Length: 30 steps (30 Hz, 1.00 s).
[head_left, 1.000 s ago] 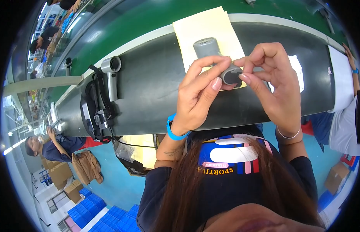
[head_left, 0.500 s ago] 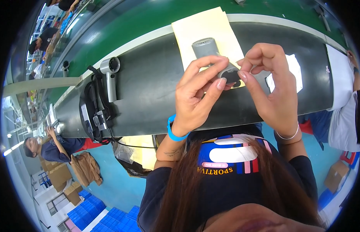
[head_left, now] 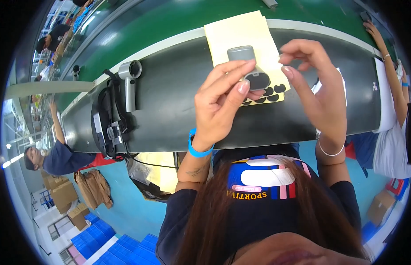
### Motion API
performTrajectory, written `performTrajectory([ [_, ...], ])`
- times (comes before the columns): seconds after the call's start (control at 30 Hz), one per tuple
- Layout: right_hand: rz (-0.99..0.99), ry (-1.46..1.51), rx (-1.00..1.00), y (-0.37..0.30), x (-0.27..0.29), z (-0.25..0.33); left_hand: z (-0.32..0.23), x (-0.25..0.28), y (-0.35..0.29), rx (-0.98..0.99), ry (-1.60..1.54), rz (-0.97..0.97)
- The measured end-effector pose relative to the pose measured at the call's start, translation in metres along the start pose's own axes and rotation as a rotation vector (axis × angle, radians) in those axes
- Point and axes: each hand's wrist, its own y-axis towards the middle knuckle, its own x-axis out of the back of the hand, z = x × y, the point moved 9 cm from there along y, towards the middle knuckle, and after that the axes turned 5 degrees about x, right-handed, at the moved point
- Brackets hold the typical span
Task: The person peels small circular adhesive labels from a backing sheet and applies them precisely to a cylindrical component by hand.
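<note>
My left hand [head_left: 221, 101] is closed round a grey handheld fan [head_left: 241, 54], its head pointing away from me. The fan's near end faces up and carries a black oval piece [head_left: 257, 81], with my left thumb at its edge. To the right, my right hand [head_left: 316, 79] is apart from the fan, thumb and forefinger separated, nothing visible between them. Beneath the fan lie pale yellow sheets [head_left: 234, 31]. Several black oval stickers [head_left: 279, 88] show on their near edge. Part of the fan's handle is hidden by my left fingers.
Another grey handheld fan [head_left: 130, 90] lies on the dark work surface [head_left: 170, 88] at left, beside a black strap with a small device [head_left: 113, 130]. A white sheet is partly behind my right hand. A green conveyor [head_left: 179, 33] runs beyond. Co-workers are at both sides.
My right hand has drawn back slightly from the fan's end, its fingertips parting from it. The black oval end now faces up more fully. At far right, a co-worker's arm has reached over the conveyor.
</note>
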Motion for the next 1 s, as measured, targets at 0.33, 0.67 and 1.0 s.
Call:
performTrajectory([
  [0.33, 0.187, 0.084, 0.116, 0.009, -0.058, -0.004, 0.006, 0.024, 0.002, 0.052, -0.172, -0.047],
  [0.67, 0.153, -0.136, 0.267, 0.012, -0.06, 0.004, 0.007, 0.021, 0.007, -0.021, -0.044, -0.168],
  [1.0, 0.203, 0.012, 0.232, 0.013, -0.056, -0.004, 0.015, 0.02, 0.005, 0.03, -0.139, -0.16],
])
